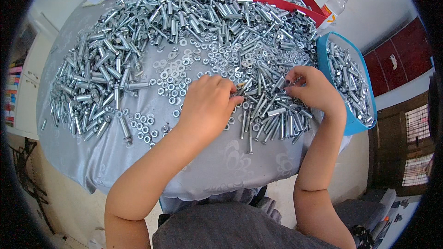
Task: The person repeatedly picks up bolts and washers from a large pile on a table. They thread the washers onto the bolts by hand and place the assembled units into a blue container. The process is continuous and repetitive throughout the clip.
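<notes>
My left hand (210,100) lies over the middle of the hardware, its fingers curled and the thumb pointing right. Whatever its fingertips hold, if anything, is hidden. To the right, my right hand (313,88) has thumb and forefinger pinched together at the edge of a heap of long thin bolts (272,106). A small piece between those fingers is too hidden to name. Loose silver nuts (170,87) are scattered to the left of my left hand, and flat washers (174,68) lie beyond it.
Sleeve anchor bolts (87,83) are heaped at the left, with metal sleeves (170,14) along the back. A red box (314,11) and a blue bin (370,97) hold more hardware. A plastic bottle (336,7) stands beside the red box. Grey cloth (207,175) covers the table.
</notes>
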Motion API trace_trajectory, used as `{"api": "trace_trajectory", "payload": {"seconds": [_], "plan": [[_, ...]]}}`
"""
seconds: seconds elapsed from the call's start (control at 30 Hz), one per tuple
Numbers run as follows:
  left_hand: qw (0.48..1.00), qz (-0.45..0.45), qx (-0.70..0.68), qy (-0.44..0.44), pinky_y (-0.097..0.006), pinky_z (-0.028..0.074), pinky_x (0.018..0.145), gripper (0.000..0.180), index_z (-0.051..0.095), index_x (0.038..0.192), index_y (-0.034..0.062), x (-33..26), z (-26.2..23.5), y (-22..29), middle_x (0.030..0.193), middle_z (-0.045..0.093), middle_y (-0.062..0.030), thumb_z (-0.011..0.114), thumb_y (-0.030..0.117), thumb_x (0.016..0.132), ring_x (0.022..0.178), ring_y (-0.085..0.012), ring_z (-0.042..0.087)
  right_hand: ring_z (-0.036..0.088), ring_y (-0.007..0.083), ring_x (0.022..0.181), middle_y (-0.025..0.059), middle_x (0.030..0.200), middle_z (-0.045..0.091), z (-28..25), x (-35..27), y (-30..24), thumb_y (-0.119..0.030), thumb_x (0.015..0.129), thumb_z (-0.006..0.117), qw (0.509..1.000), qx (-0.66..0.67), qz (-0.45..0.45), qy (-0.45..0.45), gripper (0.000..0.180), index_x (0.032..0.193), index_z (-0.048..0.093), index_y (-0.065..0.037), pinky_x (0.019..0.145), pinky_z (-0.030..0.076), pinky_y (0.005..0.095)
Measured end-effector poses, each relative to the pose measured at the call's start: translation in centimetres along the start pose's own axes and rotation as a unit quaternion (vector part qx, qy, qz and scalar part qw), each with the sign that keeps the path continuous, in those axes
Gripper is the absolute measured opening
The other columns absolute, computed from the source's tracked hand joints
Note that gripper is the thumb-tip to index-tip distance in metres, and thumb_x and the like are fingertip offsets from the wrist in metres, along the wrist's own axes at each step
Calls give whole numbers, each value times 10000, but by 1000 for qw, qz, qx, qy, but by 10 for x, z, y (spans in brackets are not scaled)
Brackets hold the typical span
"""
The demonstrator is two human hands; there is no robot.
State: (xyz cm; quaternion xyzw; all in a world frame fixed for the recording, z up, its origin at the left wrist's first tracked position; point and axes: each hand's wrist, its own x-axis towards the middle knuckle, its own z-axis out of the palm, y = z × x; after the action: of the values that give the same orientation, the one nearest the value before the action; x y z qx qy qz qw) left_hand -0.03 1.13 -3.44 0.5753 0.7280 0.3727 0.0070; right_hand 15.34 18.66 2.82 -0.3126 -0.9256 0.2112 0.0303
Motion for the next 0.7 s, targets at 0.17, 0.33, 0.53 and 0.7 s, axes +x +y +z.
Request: {"api": "trace_trajectory", "payload": {"seconds": [0.17, 0.33, 0.53, 0.7], "plan": [[999, 9, -39, -19, -374, 390, 653, 150, 581, 748, 31, 2, -1, -3, 702, 552, -103, 621, 172, 718, 710, -282, 516, 538, 203, 601, 121, 672, 566, 7, 2, -19, -139, 676, 652, 995, 69, -9, 75, 229, 787, 570, 45, 572, 421, 311], [999, 8, -26, -47, -386, 396, 651, 136, 569, 788, 27, 3, -4, -3, 725, 560, -113, 607, 140, 724, 711, -294, 525, 523, 93, 590, 48, 649, 548, 17, 6, -41, -128, 772, 603, 950, 290, -72, 94, 247, 930, 551, 56, 531, 404, 216], [985, -81, -144, -55, -294, 406, 657, 157, 529, 885, 17, 2, -14, -5, 761, 546, -90, 564, 135, 788, 710, -205, 525, 570, 81, 651, 42, 755, 601, 17, 6, -54, -118, 820, 557, 888, 455, -51, 38, 232, 1000, 533, 27, 541, 409, 181], [910, -159, -382, 5, -212, 383, 682, 184, 517, 931, 9, 10, -34, 0, 812, 523, -14, 501, 181, 868, 739, -85, 465, 590, 108, 705, 64, 797, 616, 27, 12, -51, -111, 813, 569, 840, 540, -45, 36, 206, 970, 539, 19, 593, 435, 199]]}}
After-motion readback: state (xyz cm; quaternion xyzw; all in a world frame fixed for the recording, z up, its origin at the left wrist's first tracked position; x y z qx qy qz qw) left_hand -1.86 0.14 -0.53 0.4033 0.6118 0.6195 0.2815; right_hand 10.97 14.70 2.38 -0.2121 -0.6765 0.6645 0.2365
